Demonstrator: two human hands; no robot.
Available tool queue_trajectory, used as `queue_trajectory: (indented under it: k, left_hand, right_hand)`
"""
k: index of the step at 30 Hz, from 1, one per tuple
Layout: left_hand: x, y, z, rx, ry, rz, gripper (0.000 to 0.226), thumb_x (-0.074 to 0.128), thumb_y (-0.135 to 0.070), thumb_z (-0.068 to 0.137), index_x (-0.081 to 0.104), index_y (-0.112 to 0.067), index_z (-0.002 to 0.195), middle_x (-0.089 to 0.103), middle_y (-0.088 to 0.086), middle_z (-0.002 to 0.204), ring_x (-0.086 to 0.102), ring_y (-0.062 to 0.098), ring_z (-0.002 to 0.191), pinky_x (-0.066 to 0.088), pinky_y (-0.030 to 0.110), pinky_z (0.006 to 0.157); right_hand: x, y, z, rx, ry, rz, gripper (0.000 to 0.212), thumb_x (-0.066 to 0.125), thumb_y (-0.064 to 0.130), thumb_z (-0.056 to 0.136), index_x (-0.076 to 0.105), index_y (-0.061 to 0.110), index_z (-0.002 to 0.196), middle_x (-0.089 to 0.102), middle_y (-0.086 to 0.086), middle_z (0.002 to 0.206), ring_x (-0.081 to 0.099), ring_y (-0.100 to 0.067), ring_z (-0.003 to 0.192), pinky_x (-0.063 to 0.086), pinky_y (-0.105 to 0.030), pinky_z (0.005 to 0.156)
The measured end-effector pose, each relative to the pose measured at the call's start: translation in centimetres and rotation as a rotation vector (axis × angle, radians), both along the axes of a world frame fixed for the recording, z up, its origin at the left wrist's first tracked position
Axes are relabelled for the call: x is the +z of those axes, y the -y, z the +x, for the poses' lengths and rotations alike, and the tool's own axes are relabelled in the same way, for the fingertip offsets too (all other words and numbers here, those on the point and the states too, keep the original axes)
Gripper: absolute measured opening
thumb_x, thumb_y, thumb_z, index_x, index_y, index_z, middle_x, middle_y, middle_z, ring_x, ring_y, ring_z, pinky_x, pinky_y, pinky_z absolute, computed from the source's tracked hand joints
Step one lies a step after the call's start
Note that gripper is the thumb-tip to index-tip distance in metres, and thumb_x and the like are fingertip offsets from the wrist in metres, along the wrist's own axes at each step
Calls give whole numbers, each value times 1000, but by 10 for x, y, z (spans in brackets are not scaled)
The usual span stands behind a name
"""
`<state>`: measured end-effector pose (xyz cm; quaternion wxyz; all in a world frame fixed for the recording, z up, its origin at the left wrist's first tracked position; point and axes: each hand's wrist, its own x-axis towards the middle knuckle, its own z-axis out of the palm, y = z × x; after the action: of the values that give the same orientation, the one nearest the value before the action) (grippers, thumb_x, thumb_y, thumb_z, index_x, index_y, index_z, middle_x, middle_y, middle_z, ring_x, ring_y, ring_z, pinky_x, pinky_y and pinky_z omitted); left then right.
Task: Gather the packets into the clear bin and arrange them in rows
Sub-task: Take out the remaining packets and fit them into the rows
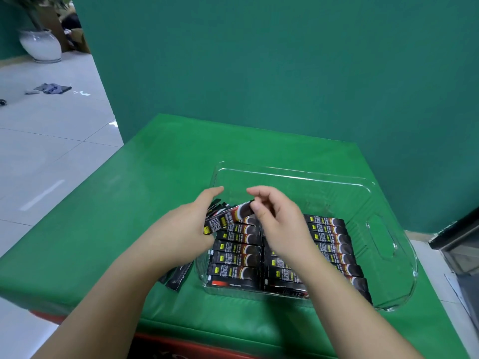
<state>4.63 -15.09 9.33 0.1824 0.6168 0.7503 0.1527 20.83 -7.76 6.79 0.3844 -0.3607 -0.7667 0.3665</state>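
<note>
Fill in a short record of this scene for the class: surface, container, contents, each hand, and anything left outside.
surface: green table cover
container: clear bin
contents: dark packets in rows
left hand: holds a bunch of packets at the bin's left wall
right hand: pinches the top packet of that bunch
outside: loose packets left of the bin

Both arms reach forward; left hand (186,229) and right hand (274,216) pinching.
</note>
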Motion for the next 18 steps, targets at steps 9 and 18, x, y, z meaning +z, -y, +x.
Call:
queue_trajectory:
  k: [9, 18]
  left_hand:
    - [-5, 2, -5, 23, 62, 56, 75, 53, -15, 88, 13, -44, 145, 45, 2, 61, 39, 12, 47, 25, 23, 41]
    - [-3, -1, -5, 19, 62, 21, 74, 52, -14, 88, 14, -40, 146, 43, 1, 59, 39, 12, 45, 25, 23, 40]
  right_hand:
    - [-45, -24, 40, -103, 544, -313, 27, 49, 10, 95, 59, 27, 76, 61, 12, 86, 53, -6, 68, 35, -13, 54]
    - [-72, -7, 16, -99, 708, -379, 20, 50, 17, 93, 62, 23, 77, 64, 2, 78, 56, -13, 63, 41, -22, 57]
